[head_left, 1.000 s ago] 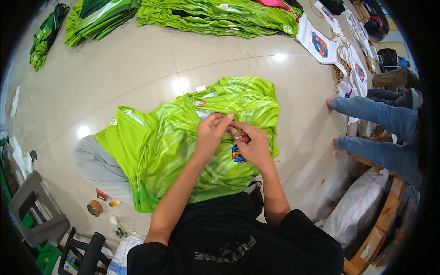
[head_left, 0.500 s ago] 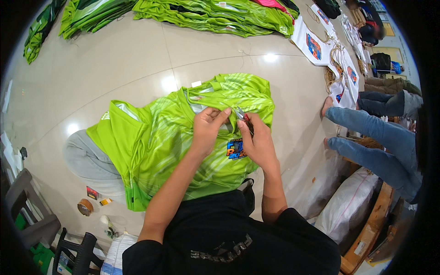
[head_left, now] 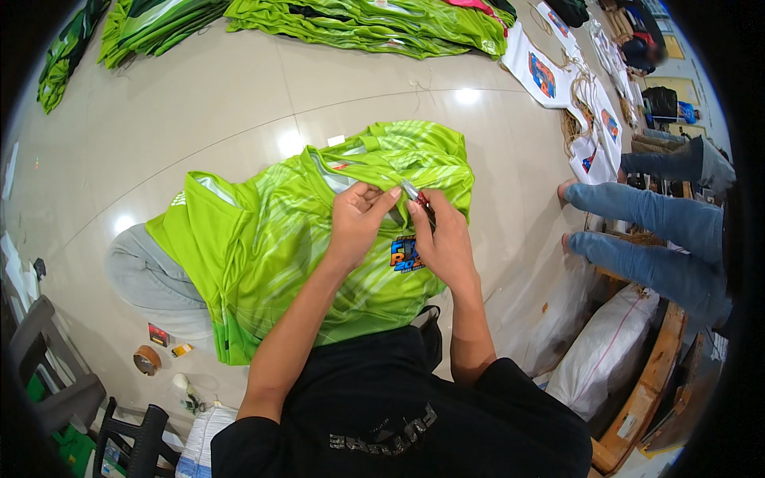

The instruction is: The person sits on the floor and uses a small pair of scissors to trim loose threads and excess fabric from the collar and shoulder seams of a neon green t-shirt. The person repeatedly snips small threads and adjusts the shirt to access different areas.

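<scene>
A bright green jersey (head_left: 279,263) with pale streaks and a colourful chest print lies spread across my lap. At its neckline, my left hand (head_left: 355,223) is closed in a pinch on the collar fabric. My right hand (head_left: 448,247) grips small thread snips (head_left: 411,192) with metal blades and a red handle. The blade tips point up and left, close beside my left fingertips at the collar. Whether a thread lies between the blades is too small to tell. A white tag (head_left: 335,140) sticks out past the jersey's far edge.
Stacked green jerseys (head_left: 366,32) lie on the tiled floor at the far side. White drawstring bags (head_left: 542,76) are at the far right, near another person's jeans-clad legs (head_left: 637,203). A tape roll (head_left: 147,360) and dark chairs (head_left: 52,366) stand left; a white sack (head_left: 606,350) lies right.
The view has shifted slightly. My hands stay at the collar, and the snips' blades have turned a little and look closer together.
</scene>
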Demonstrator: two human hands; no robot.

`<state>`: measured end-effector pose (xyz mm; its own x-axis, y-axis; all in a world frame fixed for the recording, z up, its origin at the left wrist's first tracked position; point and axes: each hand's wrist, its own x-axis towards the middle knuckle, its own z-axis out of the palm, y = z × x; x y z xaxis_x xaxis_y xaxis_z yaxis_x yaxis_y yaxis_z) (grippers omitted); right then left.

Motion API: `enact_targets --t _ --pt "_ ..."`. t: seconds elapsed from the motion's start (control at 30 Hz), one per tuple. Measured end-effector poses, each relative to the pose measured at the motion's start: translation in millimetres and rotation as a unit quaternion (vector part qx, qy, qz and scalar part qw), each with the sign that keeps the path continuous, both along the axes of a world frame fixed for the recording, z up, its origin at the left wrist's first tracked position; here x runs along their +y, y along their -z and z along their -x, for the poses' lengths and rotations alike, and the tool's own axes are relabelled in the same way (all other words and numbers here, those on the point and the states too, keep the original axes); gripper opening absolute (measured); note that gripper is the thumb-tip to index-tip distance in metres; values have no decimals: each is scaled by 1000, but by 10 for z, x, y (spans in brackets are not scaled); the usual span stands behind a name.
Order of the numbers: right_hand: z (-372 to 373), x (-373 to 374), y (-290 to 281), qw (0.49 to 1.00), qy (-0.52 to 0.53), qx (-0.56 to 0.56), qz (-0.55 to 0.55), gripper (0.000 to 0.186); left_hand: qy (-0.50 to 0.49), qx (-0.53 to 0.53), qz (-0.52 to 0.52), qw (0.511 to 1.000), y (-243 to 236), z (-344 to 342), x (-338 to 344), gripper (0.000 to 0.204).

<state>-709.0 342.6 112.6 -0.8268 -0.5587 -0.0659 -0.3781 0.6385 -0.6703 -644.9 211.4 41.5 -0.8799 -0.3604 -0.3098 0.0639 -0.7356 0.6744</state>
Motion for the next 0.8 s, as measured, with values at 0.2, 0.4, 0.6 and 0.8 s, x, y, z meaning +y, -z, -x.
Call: enact_targets --t 0.2,0.4,0.6,0.8 --pt "-2 21 13 1000 -2 12 11 16 2 0 6 1000 18 -4 11 18" --pt "-3 29 41 1000 0 23 18 18 -2 7 1 1000 35 0 15 19" --pt "-11 -15 37 999 20 15 25 22 18 -18 7 1000 57 -18 -11 19" --pt "-1 -72 112 1000 -10 2 -13 26 -53 -59 -62 995 62 28 -108 19"
